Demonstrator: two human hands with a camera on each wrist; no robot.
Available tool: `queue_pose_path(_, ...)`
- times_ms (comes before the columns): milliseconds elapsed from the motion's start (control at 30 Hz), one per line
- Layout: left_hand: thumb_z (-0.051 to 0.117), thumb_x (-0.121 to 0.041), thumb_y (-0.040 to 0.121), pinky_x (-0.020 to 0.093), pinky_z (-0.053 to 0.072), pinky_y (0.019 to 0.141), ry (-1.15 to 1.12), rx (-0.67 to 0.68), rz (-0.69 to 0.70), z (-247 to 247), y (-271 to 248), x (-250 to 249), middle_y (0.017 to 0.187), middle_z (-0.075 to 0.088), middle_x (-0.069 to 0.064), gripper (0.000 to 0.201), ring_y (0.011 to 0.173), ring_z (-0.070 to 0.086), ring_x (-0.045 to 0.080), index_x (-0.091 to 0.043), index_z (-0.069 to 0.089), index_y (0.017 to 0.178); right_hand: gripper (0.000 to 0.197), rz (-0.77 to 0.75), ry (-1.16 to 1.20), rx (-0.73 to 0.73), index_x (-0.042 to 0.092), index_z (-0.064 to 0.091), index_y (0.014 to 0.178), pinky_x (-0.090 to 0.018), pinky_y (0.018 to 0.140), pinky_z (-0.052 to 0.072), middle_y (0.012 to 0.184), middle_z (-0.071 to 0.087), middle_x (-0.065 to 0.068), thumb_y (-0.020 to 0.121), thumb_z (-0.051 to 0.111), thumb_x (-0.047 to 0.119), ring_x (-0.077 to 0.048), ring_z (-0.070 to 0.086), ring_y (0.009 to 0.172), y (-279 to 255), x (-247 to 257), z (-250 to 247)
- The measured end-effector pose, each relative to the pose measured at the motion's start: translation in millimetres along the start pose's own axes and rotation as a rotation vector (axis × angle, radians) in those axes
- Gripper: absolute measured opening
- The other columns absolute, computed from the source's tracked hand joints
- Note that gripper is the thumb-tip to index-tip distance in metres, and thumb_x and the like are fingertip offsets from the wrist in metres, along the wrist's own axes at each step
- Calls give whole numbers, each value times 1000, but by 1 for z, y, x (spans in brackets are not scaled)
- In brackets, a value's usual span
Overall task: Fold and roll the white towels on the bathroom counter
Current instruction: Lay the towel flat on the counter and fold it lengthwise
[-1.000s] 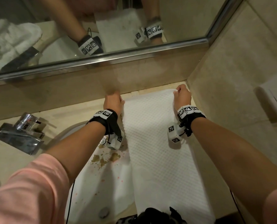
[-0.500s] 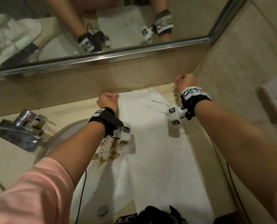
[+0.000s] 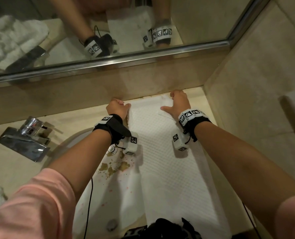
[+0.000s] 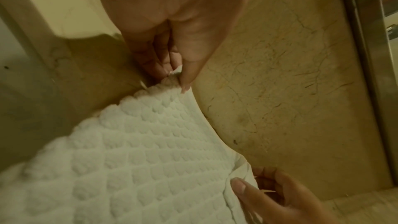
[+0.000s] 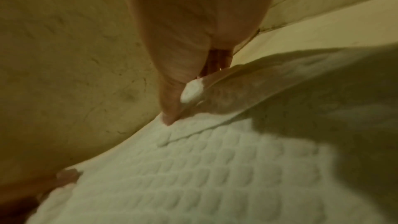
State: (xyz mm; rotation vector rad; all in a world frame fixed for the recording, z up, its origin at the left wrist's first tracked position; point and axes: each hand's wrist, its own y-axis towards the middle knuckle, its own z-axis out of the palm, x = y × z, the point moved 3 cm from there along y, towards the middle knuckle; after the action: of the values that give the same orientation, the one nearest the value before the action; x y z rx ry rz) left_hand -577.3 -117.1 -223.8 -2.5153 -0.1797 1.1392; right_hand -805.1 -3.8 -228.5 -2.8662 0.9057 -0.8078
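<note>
A white waffle-weave towel lies as a long strip on the beige counter, reaching from the back wall to the front edge and partly covering the sink. My left hand pinches its far left corner between thumb and fingers. My right hand grips the far right corner, thumb pressed on the cloth. Both corners sit close to the back wall, and the far edge is slightly rumpled between the hands.
A white sink basin with brown stains lies left of the towel, and a chrome faucet stands further left. The mirror runs along the back and reflects a pile of white towels. A tiled side wall bounds the right.
Both hands lifted the towel's far corners half a second ago and have now lowered them back near the wall, pulling the far end flat on the counter.
</note>
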Motion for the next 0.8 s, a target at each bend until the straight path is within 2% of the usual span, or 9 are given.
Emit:
queue_pose_path(133, 72, -27, 81, 24, 42, 86, 8, 20, 21, -2, 1, -1, 91, 62, 2, 23, 102, 60, 22, -17, 53, 86, 45, -92, -35, -80, 12, 51, 120, -34, 95, 44, 122, 50, -8, 83, 70, 29, -25, 50, 112, -5, -3, -2)
queue_pose_path(267, 72, -26, 80, 23, 42, 83, -7, 29, 21, -3, 0, -1, 87, 58, -2, 30, 101, 60, 22, -25, 45, 69, 35, -180, -173, -118, 9, 50, 123, -36, 84, 47, 122, 52, -12, 88, 56, 10, -29, 54, 105, -14, -2, -6)
queue_pose_path(367, 72, -24, 81, 23, 42, 83, -4, 32, 24, -2, -1, -2, 87, 58, -1, 33, 100, 61, 23, -26, 42, 67, 38, -72, -142, -171, 7, 48, 124, -38, 82, 49, 123, 53, -14, 88, 46, -4, -30, 56, 104, -8, -7, -12)
queue_pose_path(500, 71, -22, 81, 25, 44, 84, 2, 25, 34, -1, -1, -1, 88, 57, -1, 33, 100, 61, 24, -27, 42, 66, 27, 188, 41, -315, 7, 53, 110, -34, 80, 47, 116, 53, -13, 87, 47, -6, -29, 56, 101, -2, -23, -26)
queue_pose_path(600, 71, -21, 81, 25, 44, 84, 19, 28, 54, 1, 1, 1, 88, 57, 0, 25, 100, 61, 24, -22, 48, 71, 33, 137, 142, -358, 8, 62, 88, -21, 70, 37, 104, 55, -11, 78, 40, -15, -27, 57, 90, -5, -24, -26)
queue_pose_path(667, 70, -21, 82, 23, 43, 83, 27, 31, 65, 2, 0, 1, 88, 57, 1, 19, 99, 61, 25, -16, 52, 82, 31, 3, 170, -269, 8, 69, 79, -15, 73, 35, 97, 60, -10, 81, 44, -10, -24, 59, 89, -9, -19, -19)
queue_pose_path(700, 70, -21, 82, 23, 42, 82, 29, 31, 69, 2, 0, 1, 88, 57, 1, 19, 99, 60, 25, -15, 52, 85, 28, -41, 171, -227, 9, 71, 81, -16, 78, 39, 96, 63, -8, 84, 47, -4, -23, 60, 90, -12, -15, -15)
queue_pose_path(767, 69, -21, 83, 21, 40, 80, 28, 29, 70, 1, 0, 0, 88, 57, 1, 19, 99, 60, 24, -15, 52, 87, 18, -71, 138, -148, 13, 69, 99, -25, 86, 46, 101, 63, -2, 88, 56, 18, -18, 57, 95, -20, -10, -9)
queue_pose_path(800, 69, -21, 83, 20, 39, 79, 29, 28, 68, 1, 0, 0, 88, 57, 1, 18, 98, 60, 23, -15, 52, 86, 28, -84, 93, -92, 16, 65, 109, -27, 88, 45, 106, 60, 0, 86, 60, 31, -15, 53, 99, -24, -8, -5)
